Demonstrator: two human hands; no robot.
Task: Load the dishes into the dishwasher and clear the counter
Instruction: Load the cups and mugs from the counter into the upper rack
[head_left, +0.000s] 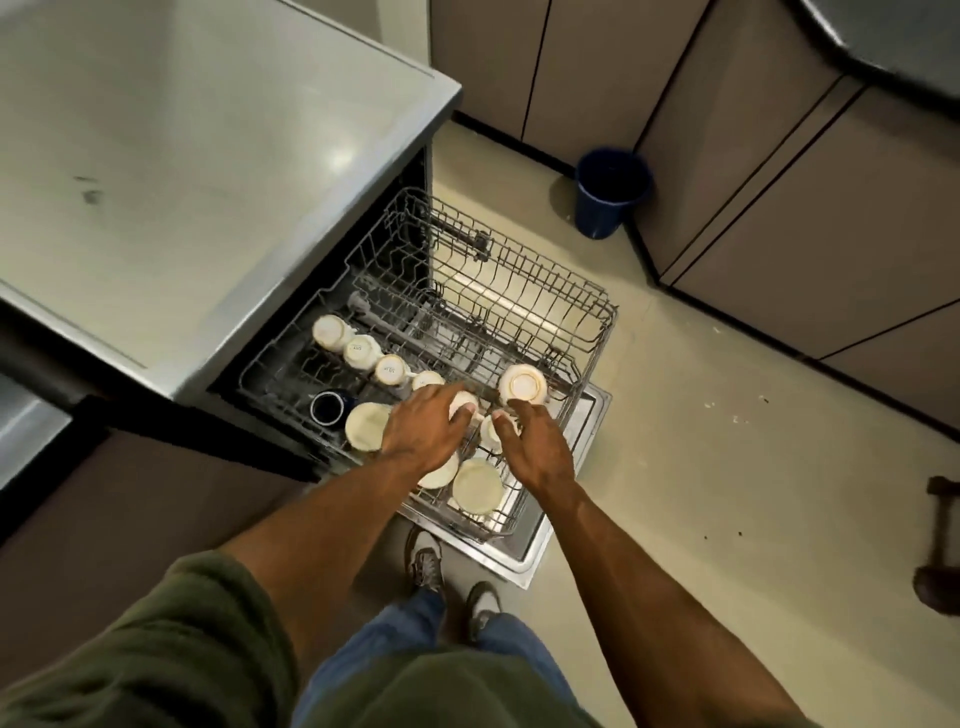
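Observation:
The dishwasher's wire rack is pulled out over the open door. Upside-down cream cups stand in a row along its left side, next to a dark blue mug. Cream bowls lie at the near end. My left hand reaches into the rack and grips a small cream cup from above. My right hand is beside it, thumb and curled fingers round another cream cup. One more inverted cup sits just beyond my right fingers.
A grey counter runs above the dishwasher on the left. The far half of the rack holds no dishes. A blue bucket stands on the floor by the brown cabinets. My feet are at the door's near edge.

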